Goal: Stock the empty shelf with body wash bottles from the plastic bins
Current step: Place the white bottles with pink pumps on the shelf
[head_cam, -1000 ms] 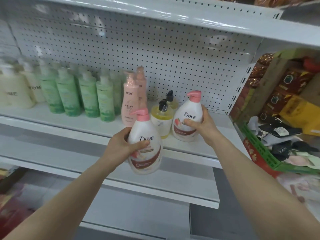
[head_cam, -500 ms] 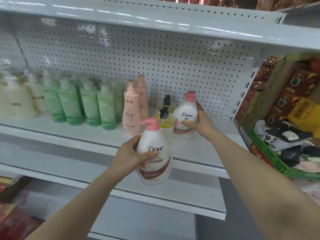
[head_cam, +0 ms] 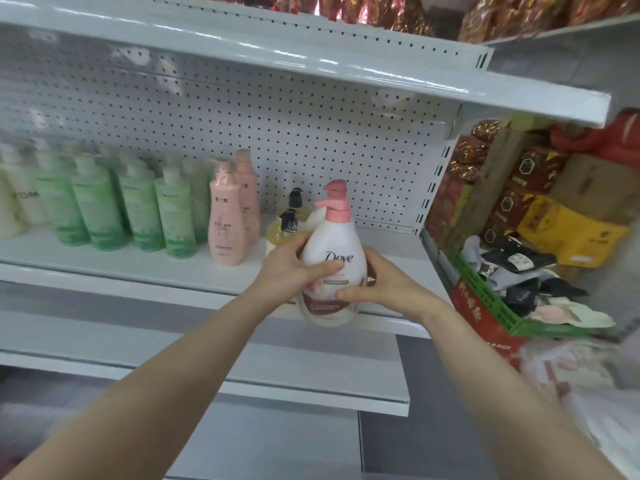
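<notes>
Right hand (head_cam: 377, 289) moved from shelf (head_cam: 138, 271) onto Dove bottle (head_cam: 332, 251); left hand (head_cam: 291, 268) also grips it, both hands' fingers curled round.

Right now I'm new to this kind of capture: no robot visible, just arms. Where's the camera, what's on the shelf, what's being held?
There is no machine here. The two arms belong to a person, and the single picture comes from a wide-angle camera worn on their head, looking forward and down.

The left hand and right hand both grip one white, pink-capped Dove bottle, held upright in front of the edge of the white shelf.

Standing on that shelf, from the left, are cream bottles, a row of green bottles, two pink bottles and yellow bottles with black pumps, just behind the hands. A second pump head, also pink, shows right behind the held bottle, but its body is hidden.

To the right sits a green crate of folded fabric items.
</notes>
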A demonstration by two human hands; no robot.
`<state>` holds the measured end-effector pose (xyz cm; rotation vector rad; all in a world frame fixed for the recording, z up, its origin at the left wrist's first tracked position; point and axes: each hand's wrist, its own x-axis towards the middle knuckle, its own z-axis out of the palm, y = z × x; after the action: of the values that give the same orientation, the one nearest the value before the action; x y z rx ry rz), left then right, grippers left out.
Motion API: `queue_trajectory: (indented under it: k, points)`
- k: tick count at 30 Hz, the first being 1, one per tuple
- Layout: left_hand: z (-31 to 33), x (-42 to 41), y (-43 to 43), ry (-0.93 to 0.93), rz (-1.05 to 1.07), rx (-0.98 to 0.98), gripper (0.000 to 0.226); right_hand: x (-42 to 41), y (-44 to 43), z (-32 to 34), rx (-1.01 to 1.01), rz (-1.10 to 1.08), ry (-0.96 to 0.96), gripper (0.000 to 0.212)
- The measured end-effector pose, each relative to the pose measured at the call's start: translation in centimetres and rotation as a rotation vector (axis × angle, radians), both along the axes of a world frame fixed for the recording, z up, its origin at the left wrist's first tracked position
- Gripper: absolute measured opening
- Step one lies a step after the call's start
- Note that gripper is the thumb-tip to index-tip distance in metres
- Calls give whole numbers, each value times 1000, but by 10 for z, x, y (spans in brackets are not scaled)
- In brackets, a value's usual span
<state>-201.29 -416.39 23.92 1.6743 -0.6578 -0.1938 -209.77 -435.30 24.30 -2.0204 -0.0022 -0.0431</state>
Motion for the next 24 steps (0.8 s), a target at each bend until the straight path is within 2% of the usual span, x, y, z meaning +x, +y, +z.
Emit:
queue_trajectory:
  k: [5,9,13,17,24]
  points:
    - [3,6,-23,-62,21,1,58,2,-21,-11,-39,-264,-123,67]
    - [-31,29,-10,-69,290,78,55,10,-31,-25,-68,-392,-98,69]
    - [-61,46,6,-71,525,222,69,24,-38,-35,-41,-409,-74,70]
    - [-69,59,-6,-103,535,259,96,39,-34,-29,-97,-356,-76,77]
    - [-72,76,-15,-99,507,275,82,58,-29,-30,-133,-325,-104,78]
